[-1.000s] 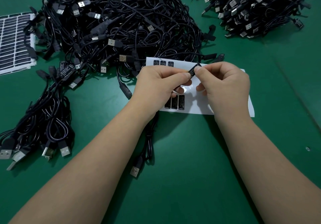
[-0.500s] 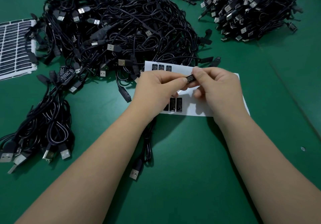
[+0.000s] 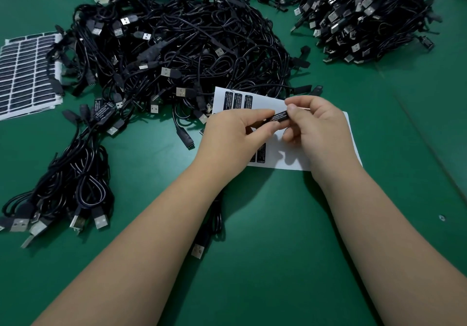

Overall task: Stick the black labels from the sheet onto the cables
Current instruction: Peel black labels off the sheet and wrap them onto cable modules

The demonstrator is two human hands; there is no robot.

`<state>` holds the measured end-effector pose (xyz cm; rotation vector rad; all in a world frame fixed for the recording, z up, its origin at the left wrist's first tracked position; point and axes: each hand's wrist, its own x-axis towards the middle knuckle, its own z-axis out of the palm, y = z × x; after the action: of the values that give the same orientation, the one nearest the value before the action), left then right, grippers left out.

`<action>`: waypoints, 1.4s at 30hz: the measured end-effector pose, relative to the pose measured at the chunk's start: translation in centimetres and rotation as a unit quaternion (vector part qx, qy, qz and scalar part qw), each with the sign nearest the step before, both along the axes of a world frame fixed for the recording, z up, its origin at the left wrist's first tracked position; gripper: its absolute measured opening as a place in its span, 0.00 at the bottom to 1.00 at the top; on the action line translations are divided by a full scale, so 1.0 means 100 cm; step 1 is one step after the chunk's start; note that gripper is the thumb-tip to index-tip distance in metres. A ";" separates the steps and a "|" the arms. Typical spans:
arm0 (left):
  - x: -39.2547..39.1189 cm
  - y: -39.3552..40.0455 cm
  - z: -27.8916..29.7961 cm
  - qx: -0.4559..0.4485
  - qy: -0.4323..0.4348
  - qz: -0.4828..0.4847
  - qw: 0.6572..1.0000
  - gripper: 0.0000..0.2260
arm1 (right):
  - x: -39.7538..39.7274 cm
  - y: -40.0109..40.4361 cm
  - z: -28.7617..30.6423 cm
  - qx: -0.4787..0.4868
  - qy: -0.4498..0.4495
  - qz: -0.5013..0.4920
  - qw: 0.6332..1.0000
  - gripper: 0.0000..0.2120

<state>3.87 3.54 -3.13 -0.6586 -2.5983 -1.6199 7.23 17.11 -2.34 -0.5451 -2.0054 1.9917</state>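
A: Where's the label [image 3: 279,117]?

B: On the cable block, pinched between left hand [image 3: 233,136] and right hand [image 3: 317,128], over the sheet [image 3: 328,146].

A: Handling?

B: Probably light and sticky (thin film); hold the rigid block, press with thumbs.

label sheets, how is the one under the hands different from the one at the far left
The label sheet under the hands is mostly bare white, with only a few black labels left along its far and near edges; the sheet at the far left is still packed with rows of labels. The first is partly covered by the left hand and right hand; the second lies untouched, with cables over its right edge. Both lie flat on the green table.
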 end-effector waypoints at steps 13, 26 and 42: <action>0.008 -0.008 0.004 -0.027 0.048 -0.001 0.998 0.05 | 0.002 0.002 -0.004 0.074 0.021 0.076 0.994 0.09; 0.007 -0.101 0.065 -0.186 0.022 0.250 0.950 0.11 | -0.006 0.000 -0.012 -0.013 -0.010 0.017 1.000 0.07; -0.042 -0.175 0.030 -0.505 -0.084 0.251 0.822 0.15 | -0.004 0.001 -0.009 0.012 -0.055 -0.028 0.998 0.05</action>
<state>-0.36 -14.01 -0.08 0.2459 -3.2160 -0.0734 6.84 17.24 -3.22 -0.7119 -2.0520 1.9417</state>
